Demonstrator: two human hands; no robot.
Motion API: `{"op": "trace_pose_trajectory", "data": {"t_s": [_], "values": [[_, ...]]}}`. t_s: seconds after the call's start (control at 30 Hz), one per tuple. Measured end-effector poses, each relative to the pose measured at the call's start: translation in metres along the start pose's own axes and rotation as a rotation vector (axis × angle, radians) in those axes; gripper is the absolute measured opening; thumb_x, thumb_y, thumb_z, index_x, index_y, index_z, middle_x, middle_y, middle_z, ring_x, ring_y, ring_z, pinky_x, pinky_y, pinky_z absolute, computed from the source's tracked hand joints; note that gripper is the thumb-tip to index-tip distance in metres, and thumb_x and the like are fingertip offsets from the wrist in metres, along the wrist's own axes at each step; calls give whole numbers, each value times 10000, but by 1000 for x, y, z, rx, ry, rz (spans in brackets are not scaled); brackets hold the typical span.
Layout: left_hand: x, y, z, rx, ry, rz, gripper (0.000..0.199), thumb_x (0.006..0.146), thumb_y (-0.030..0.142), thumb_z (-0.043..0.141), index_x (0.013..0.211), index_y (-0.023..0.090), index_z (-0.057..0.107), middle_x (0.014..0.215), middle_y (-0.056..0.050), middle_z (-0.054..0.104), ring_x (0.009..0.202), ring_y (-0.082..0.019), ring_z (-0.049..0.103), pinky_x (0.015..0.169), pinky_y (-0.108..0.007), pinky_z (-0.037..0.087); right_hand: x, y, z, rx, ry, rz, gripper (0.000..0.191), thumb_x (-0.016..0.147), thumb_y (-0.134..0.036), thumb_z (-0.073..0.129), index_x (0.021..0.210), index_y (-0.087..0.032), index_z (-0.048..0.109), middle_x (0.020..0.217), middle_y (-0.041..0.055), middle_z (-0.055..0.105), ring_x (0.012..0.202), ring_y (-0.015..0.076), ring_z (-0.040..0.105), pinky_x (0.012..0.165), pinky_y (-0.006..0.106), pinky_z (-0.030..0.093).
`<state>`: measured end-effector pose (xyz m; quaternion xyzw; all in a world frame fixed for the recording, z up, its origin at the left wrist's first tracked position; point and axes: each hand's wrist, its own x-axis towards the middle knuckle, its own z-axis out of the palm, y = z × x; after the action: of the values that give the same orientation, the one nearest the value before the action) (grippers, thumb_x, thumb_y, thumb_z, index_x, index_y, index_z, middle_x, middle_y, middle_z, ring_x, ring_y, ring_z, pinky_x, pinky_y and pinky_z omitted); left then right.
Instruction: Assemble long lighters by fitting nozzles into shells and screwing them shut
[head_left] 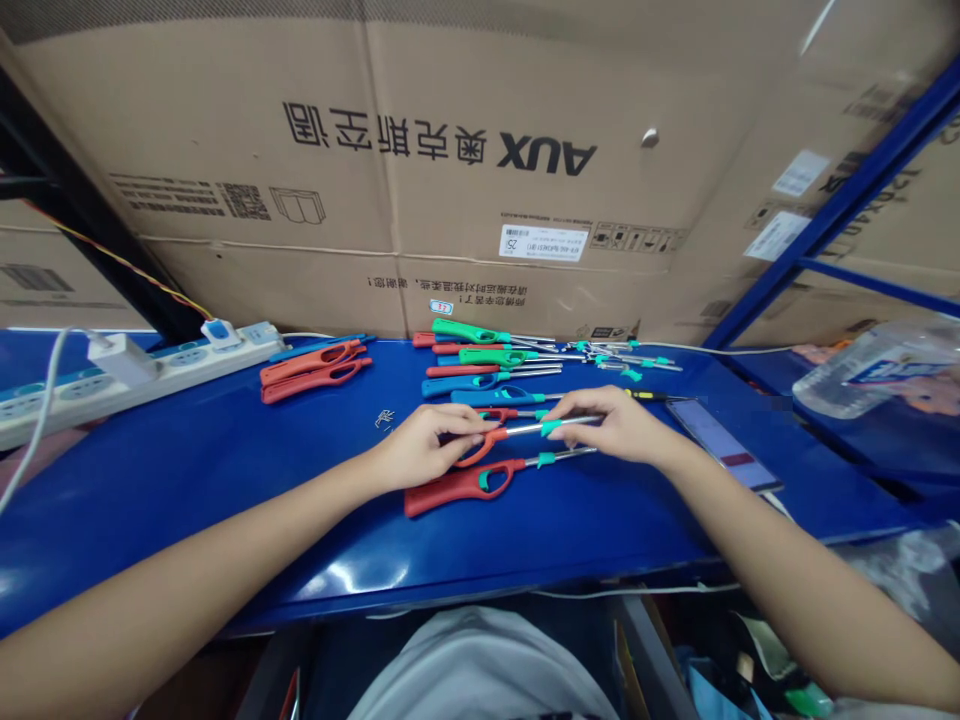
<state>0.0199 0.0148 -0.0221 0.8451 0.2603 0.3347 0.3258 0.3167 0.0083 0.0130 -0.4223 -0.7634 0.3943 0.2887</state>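
Note:
My left hand [424, 448] is closed around the handle of a red long-nosed lighter [481, 450], hiding most of its grip. At its metal tube, the fingers of my right hand [619, 425] pinch around a small teal piece [551, 427]. Nearer to me lies another red lighter [450, 490] with a teal trigger and a teal piece on its tube. Just beyond my hands are a blue lighter [495, 397] and a partly covered red one. Farther back, green lighters [469, 331] lie in a row with more red and blue ones.
Loose metal tubes with teal parts [630, 358] lie at the back right, near a phone [724, 445] and a yellow-black screwdriver [649, 396]. Red handle shells [311, 370], small screws [384, 418] and a power strip [187, 365] are leftward. A cardboard box [442, 200] stands behind the blue table [300, 530].

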Motion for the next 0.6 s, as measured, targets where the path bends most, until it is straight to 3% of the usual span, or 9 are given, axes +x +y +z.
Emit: {"op": "trace_pose_trajectory", "data": {"t_s": [0.07,0.23,0.37,0.47,0.53,0.6], "values": [[0,2,2,36,0,0,281,965,209,544,1155,193,750,1044,-87,720,865,-159,678,742,-257,536,4,0,6,-95,-39,-26,263,809,-430,735,934,-198,743,799,41,731,708,182,672,674,320,543],[0,2,0,132,56,-23,272,960,205,557,1157,194,743,968,-65,718,805,-149,668,706,-250,536,15,11,1,-239,20,-94,256,855,-439,686,963,-210,733,921,51,739,849,212,680,792,355,528],[1,-3,5,193,16,4,266,967,197,540,1148,193,735,1043,-77,726,903,-169,692,806,-286,564,21,18,-11,-343,-70,-194,243,894,-436,649,934,-208,722,980,68,718,910,215,659,826,368,523],[2,-5,12,241,-19,48,279,962,168,536,1172,190,719,1143,-94,717,1017,-187,689,911,-322,559,33,23,-14,-502,7,-267,206,951,-348,558,942,-214,714,1019,85,702,1009,238,626,921,421,493],[2,-5,16,272,-24,59,277,959,160,540,1176,181,711,1177,-102,708,1068,-200,677,947,-341,551,44,28,-15,-638,41,-232,141,913,-280,599,979,-210,701,1027,96,693,1052,266,603,967,468,464],[3,-3,16,281,-5,62,270,964,176,541,1182,170,701,1182,-105,701,1073,-202,673,949,-344,553,55,35,-16,-718,-13,-163,122,856,-241,664,964,-189,686,1019,108,683,1031,275,601,945,469,472]]}}
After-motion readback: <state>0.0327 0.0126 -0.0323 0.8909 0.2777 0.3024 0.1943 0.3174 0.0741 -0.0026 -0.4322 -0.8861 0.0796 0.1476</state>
